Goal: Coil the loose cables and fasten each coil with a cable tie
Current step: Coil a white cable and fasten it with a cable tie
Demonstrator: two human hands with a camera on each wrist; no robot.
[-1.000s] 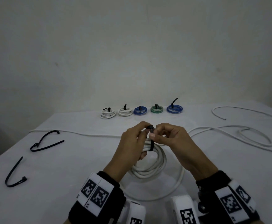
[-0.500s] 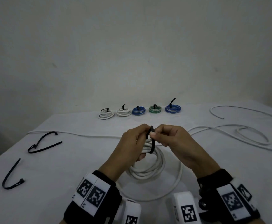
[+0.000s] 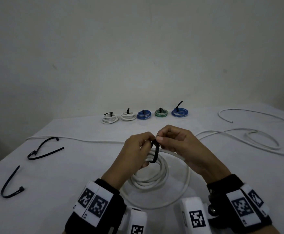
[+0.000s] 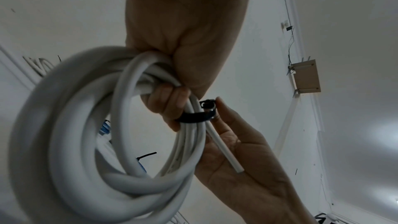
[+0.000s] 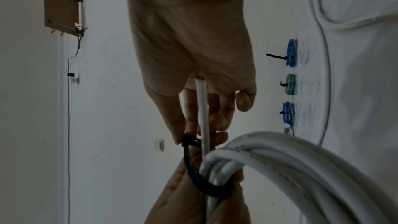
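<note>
Above the surface, the left hand (image 3: 134,149) grips the white coil (image 3: 152,174) while the right hand (image 3: 176,142) pinches the cable tie (image 3: 155,153) looped round it; a slipped pinch could let the turns spring loose

A plain indoor room, set up as a simple workbench: a table under a white cloth (image 3: 57,166) stands against a bare off-white wall (image 3: 138,48), which carries a small wooden mounted board (image 4: 305,77) and a thin hanging wire (image 5: 68,125).
</note>
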